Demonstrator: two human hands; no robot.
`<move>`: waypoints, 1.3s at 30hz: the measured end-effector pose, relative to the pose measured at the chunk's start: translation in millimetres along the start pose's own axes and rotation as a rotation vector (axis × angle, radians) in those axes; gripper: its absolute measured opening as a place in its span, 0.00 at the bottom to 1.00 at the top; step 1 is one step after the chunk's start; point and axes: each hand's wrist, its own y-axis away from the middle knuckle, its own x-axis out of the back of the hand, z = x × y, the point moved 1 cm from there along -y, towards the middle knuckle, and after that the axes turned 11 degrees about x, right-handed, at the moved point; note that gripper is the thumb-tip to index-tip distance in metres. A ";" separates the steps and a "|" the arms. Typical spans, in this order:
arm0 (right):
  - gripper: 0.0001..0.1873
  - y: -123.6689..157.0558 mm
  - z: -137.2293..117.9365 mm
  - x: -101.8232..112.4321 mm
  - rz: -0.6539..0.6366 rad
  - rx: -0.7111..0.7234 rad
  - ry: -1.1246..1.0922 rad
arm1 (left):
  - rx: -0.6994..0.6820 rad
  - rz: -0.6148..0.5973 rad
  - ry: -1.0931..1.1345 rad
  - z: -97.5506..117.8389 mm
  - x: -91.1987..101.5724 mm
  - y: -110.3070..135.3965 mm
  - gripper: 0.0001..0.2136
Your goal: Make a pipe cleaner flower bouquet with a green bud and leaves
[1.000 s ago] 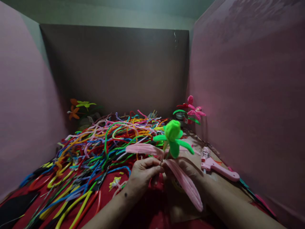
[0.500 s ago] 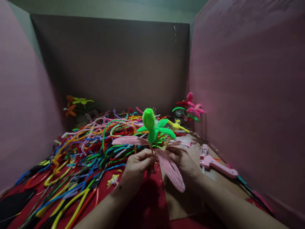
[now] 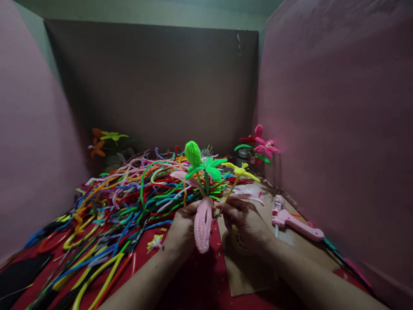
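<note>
Pink leaf (image 3: pixel 203 226) sits further left; your left fingers (image 3: pixel 191 209) pinch green stems (image 3: pixel 207 183), right fingers (image 3: pixel 230 208) a yellow stem (image 3: pixel 231 187), likely avoiding tangles.

Green flower (image 3: pixel 213 173) of fuzzy, matt chenille

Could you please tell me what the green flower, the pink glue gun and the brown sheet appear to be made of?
Green flower: probably chenille, matte, given its fuzzy surface.
Pink glue gun: likely plastic, smooth, from its evenly coloured handle.
Brown sheet: perhaps cardboard, matte, from its dull face, though wood is possible.
</note>
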 end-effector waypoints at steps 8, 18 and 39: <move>0.14 1.0 1.5 -0.3 0.003 -0.046 -0.144 | 0.036 -0.061 -0.126 10.3 1.2 6.3 0.07; 0.15 4.9 8.4 -1.5 -0.008 -0.130 -0.301 | 0.062 -0.081 -0.244 -21.2 19.4 -16.7 0.07; 0.15 7.6 13.7 3.1 -0.061 -0.096 -0.254 | 0.024 -0.079 -0.135 -14.9 15.7 -14.4 0.08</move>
